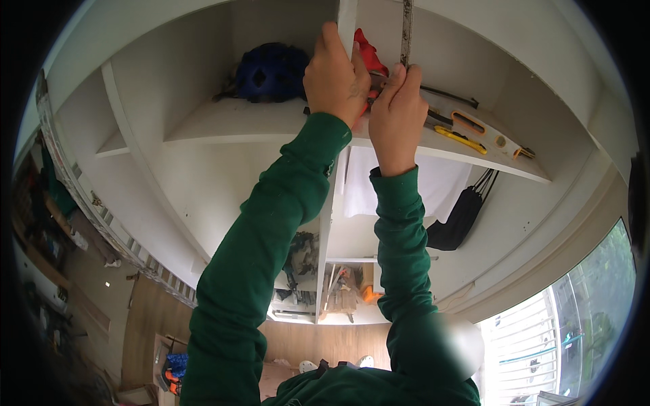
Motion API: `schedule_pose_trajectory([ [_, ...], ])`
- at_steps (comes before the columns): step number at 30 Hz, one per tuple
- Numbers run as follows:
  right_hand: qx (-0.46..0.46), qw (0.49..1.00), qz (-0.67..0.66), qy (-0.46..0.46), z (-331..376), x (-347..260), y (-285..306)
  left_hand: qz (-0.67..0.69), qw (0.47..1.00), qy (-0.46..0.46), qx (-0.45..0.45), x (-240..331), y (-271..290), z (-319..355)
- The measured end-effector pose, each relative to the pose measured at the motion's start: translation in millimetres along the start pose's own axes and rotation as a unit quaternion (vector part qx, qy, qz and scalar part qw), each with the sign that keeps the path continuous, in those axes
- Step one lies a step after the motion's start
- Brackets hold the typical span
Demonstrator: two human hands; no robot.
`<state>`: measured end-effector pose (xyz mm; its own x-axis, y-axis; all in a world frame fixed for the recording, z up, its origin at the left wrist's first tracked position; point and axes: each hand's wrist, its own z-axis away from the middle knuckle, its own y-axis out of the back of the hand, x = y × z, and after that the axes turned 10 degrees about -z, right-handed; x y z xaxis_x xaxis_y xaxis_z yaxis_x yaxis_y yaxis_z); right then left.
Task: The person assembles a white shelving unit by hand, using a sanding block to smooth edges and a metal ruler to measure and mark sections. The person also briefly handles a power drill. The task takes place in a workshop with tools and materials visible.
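Both my arms, in green sleeves, reach up into a white shelf unit. My left hand (336, 80) is closed round the front edge of the white upright board (347, 27). To its right my right hand (398, 115) is closed on the lower end of a narrow, speckled metal strip (406, 34), which stands upright. The strip's upper end runs out of view, so its exact kind does not show. Between the hands lies a red object (367, 51), partly hidden. A blue helmet (271, 72) rests on the shelf (223, 120) left of my left hand.
Right on the shelf lie a yellow utility knife (460, 139), an orange-and-grey spirit level (500, 141) and a dark bar (450, 95). Below hang a white cloth (379, 186) and a black drawstring bag (457, 220). A ladder (145, 254) stands left; a bright window (562, 325) is at right.
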<state>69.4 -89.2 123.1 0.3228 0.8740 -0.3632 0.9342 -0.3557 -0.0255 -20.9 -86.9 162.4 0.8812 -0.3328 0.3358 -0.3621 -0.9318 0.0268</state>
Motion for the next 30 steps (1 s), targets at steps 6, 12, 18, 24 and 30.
schedule_pose_trajectory([
  [6,0.001,1.000,-0.006,-0.010,0,3,-3,-0.009,1.000,-0.010,0.014,-1,-2,0],
  [12,0.010,1.000,-0.005,0.005,-6,5,-8,0.004,1.000,-0.018,0.005,-1,-1,1],
  [18,0.018,1.000,-0.020,0.011,-9,4,-5,-0.004,1.000,-0.014,0.011,0,-1,1],
  [24,0.037,0.998,0.023,0.053,-8,8,-6,-0.006,1.000,-0.012,0.011,-1,-1,-1],
  [30,-0.036,0.998,-0.007,-0.051,-4,6,-5,-0.001,1.000,-0.002,0.007,0,-1,1],
])
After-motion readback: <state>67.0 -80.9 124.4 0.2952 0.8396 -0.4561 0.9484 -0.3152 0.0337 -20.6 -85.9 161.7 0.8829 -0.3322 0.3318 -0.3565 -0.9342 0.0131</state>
